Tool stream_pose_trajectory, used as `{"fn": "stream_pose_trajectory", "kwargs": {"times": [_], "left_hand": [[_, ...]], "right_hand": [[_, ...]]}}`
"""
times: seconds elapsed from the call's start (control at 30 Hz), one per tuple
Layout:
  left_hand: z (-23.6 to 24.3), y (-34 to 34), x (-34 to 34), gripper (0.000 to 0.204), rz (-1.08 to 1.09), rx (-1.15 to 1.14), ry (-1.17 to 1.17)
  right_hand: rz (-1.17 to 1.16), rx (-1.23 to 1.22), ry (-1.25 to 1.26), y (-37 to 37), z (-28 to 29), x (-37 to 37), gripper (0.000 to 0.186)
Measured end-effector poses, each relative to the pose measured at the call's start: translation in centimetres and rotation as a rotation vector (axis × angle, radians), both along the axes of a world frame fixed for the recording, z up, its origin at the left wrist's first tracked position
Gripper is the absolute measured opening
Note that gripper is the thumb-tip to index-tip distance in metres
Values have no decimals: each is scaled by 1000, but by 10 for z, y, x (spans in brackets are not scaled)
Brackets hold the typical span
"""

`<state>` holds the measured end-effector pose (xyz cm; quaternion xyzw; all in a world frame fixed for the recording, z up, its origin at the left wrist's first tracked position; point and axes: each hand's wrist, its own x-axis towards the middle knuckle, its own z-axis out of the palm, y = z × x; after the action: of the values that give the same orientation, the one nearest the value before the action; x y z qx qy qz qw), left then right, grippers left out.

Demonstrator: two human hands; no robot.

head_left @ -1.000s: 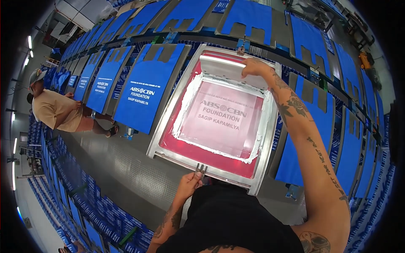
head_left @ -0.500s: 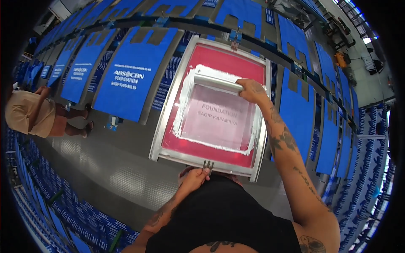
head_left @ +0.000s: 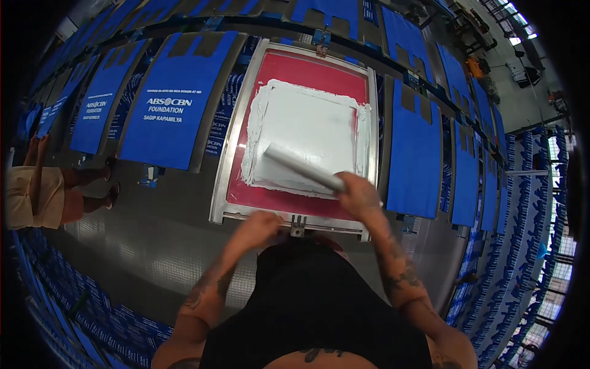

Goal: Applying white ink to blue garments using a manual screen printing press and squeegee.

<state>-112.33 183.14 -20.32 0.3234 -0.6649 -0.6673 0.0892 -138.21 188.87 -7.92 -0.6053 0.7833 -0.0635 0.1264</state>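
Note:
A screen printing frame (head_left: 222, 178) with a metal border and red mesh (head_left: 319, 69) lies in front of me. White ink (head_left: 307, 117) covers the middle of the mesh in a rough rectangle. My right hand (head_left: 360, 195) is closed round the right end of a long grey squeegee (head_left: 301, 166), which slants across the near part of the ink. My left hand (head_left: 261, 227) is closed at the near rail of the frame, its fingers curled over the edge and slightly blurred. Just right of it, a small metal bracket (head_left: 298, 226) sticks out from the rail.
Blue bag-shaped fabric pieces lie on boards to both sides; a printed one (head_left: 175, 101) is at left, a plain one (head_left: 415, 154) at right. Another person (head_left: 43, 190) stands at far left. Racks of blue printed pieces (head_left: 98, 307) line the lower left.
The squeegee has come from the far end of the mesh to its near part, and white ink now covers the see-through middle. My left hand has shifted left from the bracket along the rail.

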Motion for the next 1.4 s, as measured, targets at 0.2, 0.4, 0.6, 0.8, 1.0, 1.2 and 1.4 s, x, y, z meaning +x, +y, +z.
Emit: {"fn": "stream_pose_trajectory", "kwargs": {"times": [0.2, 0.4, 0.6, 0.8, 1.0, 1.2, 1.4], "left_hand": [[4, -74, 52, 41, 779, -959, -323], [-32, -51, 30, 64, 727, -331, -263], [36, 27, -66, 61, 701, -189, -315], [23, 102, -221, 67, 577, -198, -322], [44, 111, -289, 66, 614, -237, -330], [30, 106, -303, 66, 586, -228, -311], [11, 104, -299, 67, 544, -165, -400]], "right_hand": [[-624, -194, -834, 14, 16, -109, 41], [-711, -376, -1491, 53, -83, -173, 53], [-740, -487, -1498, 139, -27, -251, 51], [-800, -524, -1411, 247, 13, -399, 52], [-797, -516, -1387, 243, 18, -458, 48], [-771, -466, -1365, 228, 13, -484, 45], [-799, -315, -1440, 226, -4, -490, 44]]}}
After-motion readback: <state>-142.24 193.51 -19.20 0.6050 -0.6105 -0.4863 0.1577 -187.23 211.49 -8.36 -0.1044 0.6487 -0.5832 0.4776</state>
